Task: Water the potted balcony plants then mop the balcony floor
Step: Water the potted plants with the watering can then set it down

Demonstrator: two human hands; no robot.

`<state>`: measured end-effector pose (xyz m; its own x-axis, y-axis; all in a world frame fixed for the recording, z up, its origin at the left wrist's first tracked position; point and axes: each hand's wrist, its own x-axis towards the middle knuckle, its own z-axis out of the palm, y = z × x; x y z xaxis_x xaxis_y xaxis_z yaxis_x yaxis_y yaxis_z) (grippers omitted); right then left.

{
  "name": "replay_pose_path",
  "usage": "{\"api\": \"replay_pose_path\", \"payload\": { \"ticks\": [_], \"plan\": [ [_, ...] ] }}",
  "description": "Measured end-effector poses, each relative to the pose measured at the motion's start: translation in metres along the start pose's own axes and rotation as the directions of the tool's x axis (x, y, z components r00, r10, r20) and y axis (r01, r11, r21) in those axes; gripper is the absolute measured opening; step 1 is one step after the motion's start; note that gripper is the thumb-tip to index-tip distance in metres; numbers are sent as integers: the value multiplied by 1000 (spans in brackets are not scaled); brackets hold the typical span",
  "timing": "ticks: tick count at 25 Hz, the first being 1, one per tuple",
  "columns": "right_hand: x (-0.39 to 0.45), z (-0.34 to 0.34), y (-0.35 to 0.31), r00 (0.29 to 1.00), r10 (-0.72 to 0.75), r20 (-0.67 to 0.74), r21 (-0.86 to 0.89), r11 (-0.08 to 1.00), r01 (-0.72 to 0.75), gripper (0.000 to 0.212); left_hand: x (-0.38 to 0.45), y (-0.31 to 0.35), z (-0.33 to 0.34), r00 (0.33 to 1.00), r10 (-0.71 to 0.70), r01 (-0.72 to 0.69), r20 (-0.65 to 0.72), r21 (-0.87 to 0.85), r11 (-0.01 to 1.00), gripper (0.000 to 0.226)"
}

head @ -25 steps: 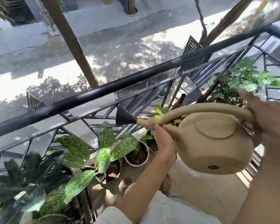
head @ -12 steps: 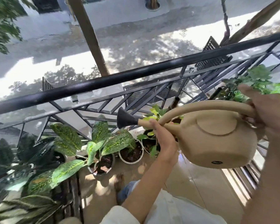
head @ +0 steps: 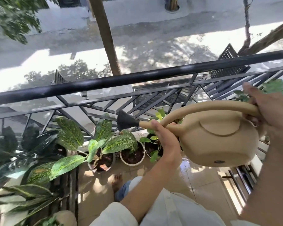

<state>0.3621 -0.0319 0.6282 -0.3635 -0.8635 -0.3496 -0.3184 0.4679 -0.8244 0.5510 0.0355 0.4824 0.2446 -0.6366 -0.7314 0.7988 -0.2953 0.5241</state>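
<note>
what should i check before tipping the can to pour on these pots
1. Right hand grips the handle end: ok.
2. Left hand steadies the spout of the watering can: ok.
3. Black rose above a pot: not ok, it hangs over leaves of the speckled plant, between pots.
4. Rose clear of the railing: ok.
5. Water level in the can: cannot tell.
6. Bare foot away from the pour: ok.

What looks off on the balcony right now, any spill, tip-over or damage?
One thing: a wet, shiny patch on the floor tiles below the watering can, beside the pots. The pots in view stand upright. The left hand holds the spout, the right hand the handle; no water visibly pours from the rose.
</note>
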Motion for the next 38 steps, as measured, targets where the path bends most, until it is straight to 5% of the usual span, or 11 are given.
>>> {"api": "replay_pose_path", "payload": {
  "ticks": [9,14,28,38],
  "plan": [
    [34,6,0,995,-67,78,-58,996,72,70,5,-6,1,999,32,-33,-23,-39,999,77],
    [39,11,2,990,-111,91,-49,992,115,65,9,-7,-1,1000,28,-28,-4,-33,999,90],
    [48,15,12,985,-126,116,-53,990,133,79,4,-4,-11,999,25,-30,-38,-123,992,94],
    [37,-2,24,988,-134,81,-11,991,135,80,-5,-11,-5,998,28,-30,-55,-24,999,71]
  ]
}}
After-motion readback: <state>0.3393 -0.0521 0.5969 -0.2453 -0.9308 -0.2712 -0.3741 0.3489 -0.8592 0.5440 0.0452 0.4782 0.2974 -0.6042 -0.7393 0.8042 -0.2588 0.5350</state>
